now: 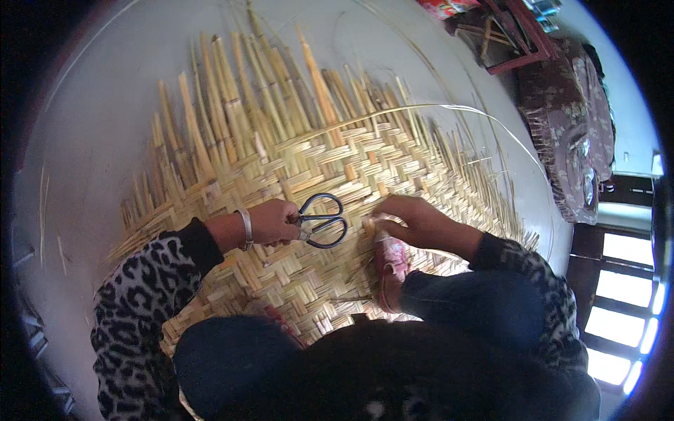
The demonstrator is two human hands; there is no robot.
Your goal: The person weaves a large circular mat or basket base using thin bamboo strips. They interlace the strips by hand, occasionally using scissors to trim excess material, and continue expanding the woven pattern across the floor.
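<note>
A large woven mat of split cane or bamboo strips (309, 277) lies under my hands, its loose strip ends fanning out along the far edge. My left hand (272, 221), with a silver bangle at the wrist, is closed around the blade end of a pair of scissors (312, 218). Their two dark handle loops point to the right, and the blades are hidden in the hand. My right hand (421, 221) rests low over the weave beside my pink-covered foot (393, 261). Its fingers reach left with the thumb apart, and no held thing shows.
A long thin strip (449, 107) arches across the mat's far right side onto the grey floor (98, 119). Thin loose strips (43, 203) lie at the left. Beyond the mat stand a cloth-draped piece of furniture (562, 119) and a dark red wooden frame (519, 59). A barred window (621, 302) is at right.
</note>
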